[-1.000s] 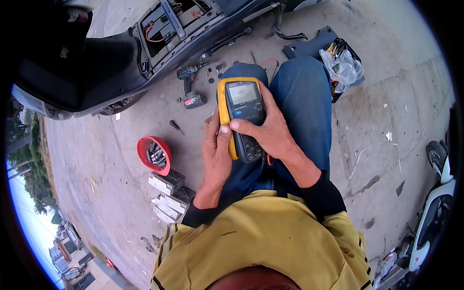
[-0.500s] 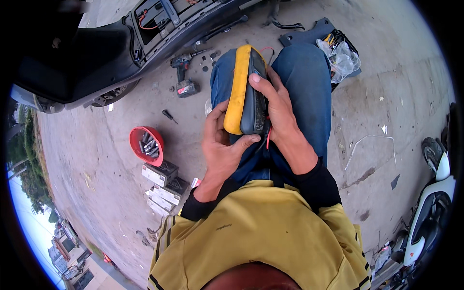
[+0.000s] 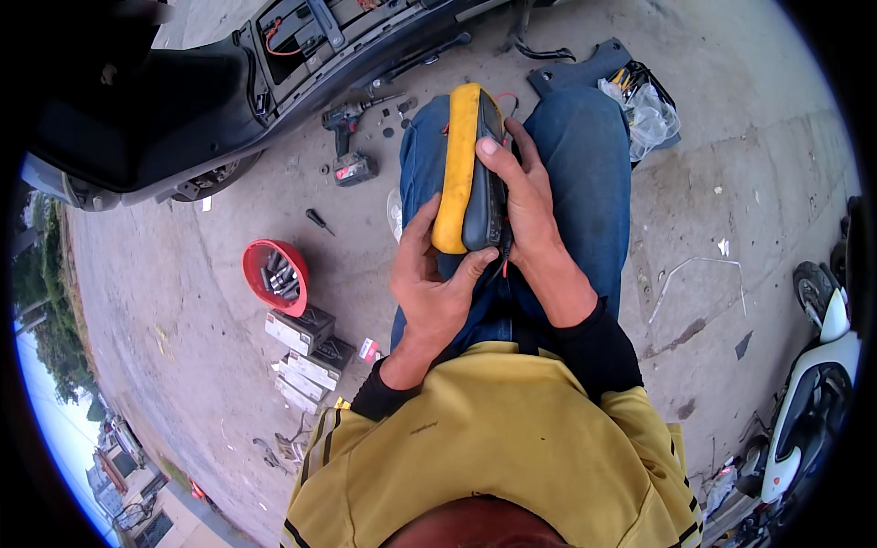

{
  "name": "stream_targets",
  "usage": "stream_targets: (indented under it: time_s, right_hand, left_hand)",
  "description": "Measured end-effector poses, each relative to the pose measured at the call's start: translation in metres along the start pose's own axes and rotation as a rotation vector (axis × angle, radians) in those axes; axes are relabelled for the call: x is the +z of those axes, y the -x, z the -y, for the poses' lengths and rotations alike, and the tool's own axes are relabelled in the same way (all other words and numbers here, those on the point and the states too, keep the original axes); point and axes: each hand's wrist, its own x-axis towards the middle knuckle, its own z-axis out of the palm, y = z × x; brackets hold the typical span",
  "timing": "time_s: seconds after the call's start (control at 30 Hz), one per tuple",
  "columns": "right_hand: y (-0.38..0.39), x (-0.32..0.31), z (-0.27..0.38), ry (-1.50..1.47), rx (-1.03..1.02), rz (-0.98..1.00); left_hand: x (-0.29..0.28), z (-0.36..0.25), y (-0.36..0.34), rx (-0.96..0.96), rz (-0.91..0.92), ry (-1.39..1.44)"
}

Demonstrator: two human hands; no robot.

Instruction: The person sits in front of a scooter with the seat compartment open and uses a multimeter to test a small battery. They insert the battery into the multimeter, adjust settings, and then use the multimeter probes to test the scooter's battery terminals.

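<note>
A yellow and dark grey multimeter (image 3: 460, 173) stands tilted on its side above my knees, its face turned to the right and mostly hidden. My left hand (image 3: 434, 283) grips its lower end, thumb on the near edge and fingers against the yellow back. My right hand (image 3: 530, 201) is at the grey front side, with the thumb pressed on the edge and the index finger lifted away. Black and red test leads (image 3: 505, 259) come out near the meter's lower end, between my wrists.
A scooter (image 3: 201, 110) with an opened body stands at the upper left. On the ground lie a cordless drill (image 3: 347, 146), a screwdriver (image 3: 317, 219), a red bowl (image 3: 304, 290) of sockets, and several boxes (image 3: 306, 361). A tool bag (image 3: 650, 114) sits at the upper right; a white motorbike (image 3: 804, 411) stands far right.
The multimeter has turned slightly, showing less of its face. My right index finger has lifted off it, and my left hand has shifted slightly right.
</note>
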Motion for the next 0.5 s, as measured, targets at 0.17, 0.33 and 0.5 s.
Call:
stream_targets:
  time_s: [0.17,0.33,0.5]
  right_hand:
    - [-0.006,-0.003,0.0,0.028,-0.062,0.03]
    - [-0.011,-0.008,-0.003,0.074,-0.094,0.018]
    - [-0.011,-0.011,-0.004,0.332,-0.201,0.028]
  left_hand:
    - [-0.001,-0.002,-0.003,0.01,-0.029,-0.097]
    - [-0.01,-0.004,-0.012,0.08,-0.015,-0.152]
    - [-0.022,-0.011,-0.026,-0.037,-0.015,-0.262]
